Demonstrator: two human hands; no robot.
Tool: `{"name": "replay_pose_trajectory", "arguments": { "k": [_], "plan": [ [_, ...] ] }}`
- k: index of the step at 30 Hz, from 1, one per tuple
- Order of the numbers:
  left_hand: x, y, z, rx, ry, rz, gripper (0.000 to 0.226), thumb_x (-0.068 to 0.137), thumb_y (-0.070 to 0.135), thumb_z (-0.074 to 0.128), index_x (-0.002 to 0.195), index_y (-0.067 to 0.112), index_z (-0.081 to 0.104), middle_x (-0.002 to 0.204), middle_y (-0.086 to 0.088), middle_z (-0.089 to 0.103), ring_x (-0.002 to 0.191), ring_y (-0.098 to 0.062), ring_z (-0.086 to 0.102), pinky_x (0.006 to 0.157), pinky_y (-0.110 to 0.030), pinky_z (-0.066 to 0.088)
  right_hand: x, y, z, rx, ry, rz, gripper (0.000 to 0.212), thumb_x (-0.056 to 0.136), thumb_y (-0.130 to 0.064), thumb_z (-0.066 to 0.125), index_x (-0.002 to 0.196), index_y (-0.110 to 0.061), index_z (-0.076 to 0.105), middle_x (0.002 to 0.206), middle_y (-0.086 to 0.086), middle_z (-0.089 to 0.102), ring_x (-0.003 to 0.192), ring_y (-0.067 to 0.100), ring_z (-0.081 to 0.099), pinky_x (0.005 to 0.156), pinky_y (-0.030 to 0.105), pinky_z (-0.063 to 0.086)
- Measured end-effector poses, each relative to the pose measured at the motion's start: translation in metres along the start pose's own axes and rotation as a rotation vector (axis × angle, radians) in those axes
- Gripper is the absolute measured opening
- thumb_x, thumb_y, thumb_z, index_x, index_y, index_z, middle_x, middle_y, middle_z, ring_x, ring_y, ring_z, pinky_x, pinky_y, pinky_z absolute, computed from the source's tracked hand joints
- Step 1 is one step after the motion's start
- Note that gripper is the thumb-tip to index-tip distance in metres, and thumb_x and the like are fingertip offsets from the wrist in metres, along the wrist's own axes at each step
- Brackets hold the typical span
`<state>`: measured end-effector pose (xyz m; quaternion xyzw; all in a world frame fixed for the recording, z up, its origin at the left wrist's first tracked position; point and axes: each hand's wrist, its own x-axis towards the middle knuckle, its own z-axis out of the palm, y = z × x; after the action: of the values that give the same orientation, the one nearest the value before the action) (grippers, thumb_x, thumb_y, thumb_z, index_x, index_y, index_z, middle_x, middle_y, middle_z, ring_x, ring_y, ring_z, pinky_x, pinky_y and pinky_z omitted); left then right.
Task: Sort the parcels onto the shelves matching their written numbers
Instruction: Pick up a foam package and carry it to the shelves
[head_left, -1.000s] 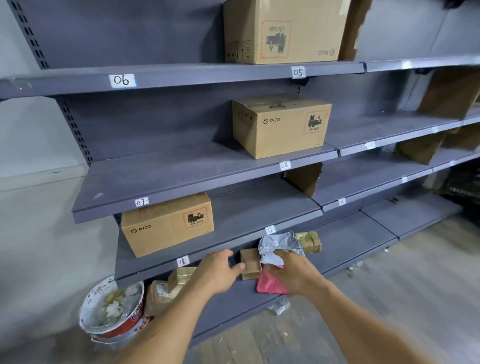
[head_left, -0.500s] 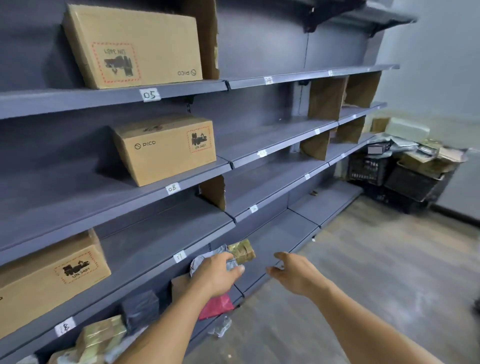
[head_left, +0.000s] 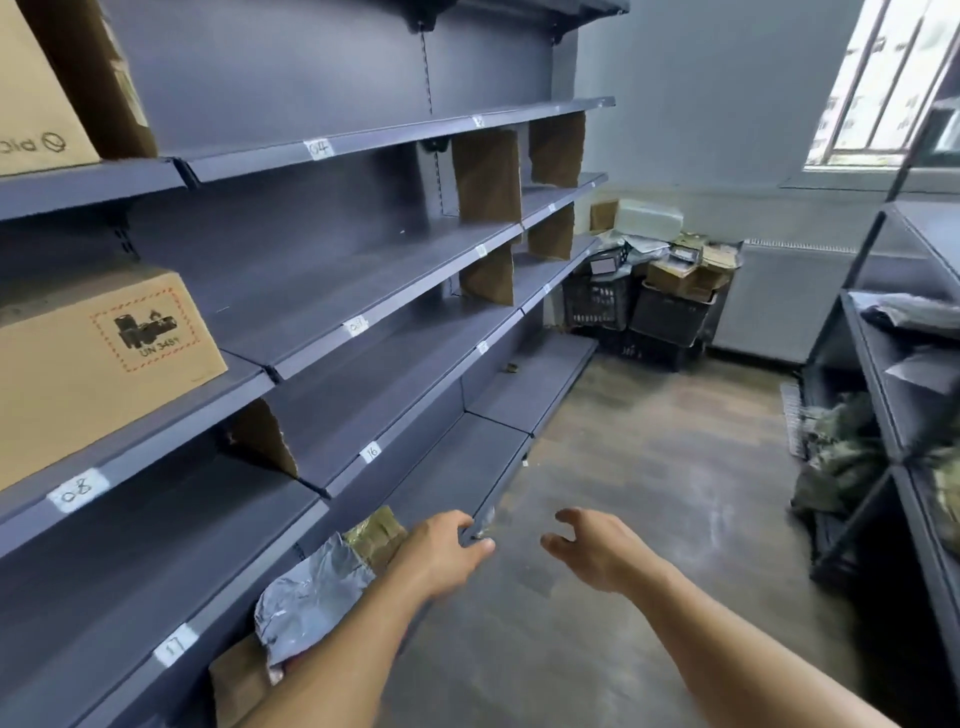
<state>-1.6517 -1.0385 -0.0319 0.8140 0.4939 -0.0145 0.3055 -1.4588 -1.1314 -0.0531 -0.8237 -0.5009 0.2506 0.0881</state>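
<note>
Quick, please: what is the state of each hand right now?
Left hand: fingers curled at the bottom shelf edge; whether it grips cannot be told.
Right hand: open, holding nothing.

The upper cardboard box (head_left: 36, 98) is cut off by the top and left edges. The UN-labelled box (head_left: 93, 374) is cut off at the left. The left forearm (head_left: 337, 670) covers the near end of the grey mailer (head_left: 311, 608) and part of the brown parcel (head_left: 236, 686) beneath it. The left hand (head_left: 441, 553) is blurred, so contact between its fingertips and the bottom shelf lip (head_left: 506, 480) cannot be confirmed. The far shelf labels (head_left: 481, 250) are too small to read. The contents of the corner crates (head_left: 667, 317) are indistinct.
</note>
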Motion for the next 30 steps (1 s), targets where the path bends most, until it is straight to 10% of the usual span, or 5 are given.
{"name": "replay_pose_trajectory", "arguments": {
  "k": [30],
  "plan": [
    [0.478, 0.24, -0.015, 0.079, -0.216, 0.314, 0.055, 0.092, 0.047, 0.06, 0.14, 0.022, 0.053, 0.142, 0.0, 0.055, 0.129, -0.014, 0.052, 0.104, -0.025, 0.041, 0.359, 0.191, -0.199, 0.208, 0.157, 0.341, 0.062, 0.098, -0.051, 0.053, 0.15, -0.018, 0.042, 0.15, 0.004, 0.05, 0.138, 0.021, 0.046, 0.104, 0.026, 0.04]
  ]
}}
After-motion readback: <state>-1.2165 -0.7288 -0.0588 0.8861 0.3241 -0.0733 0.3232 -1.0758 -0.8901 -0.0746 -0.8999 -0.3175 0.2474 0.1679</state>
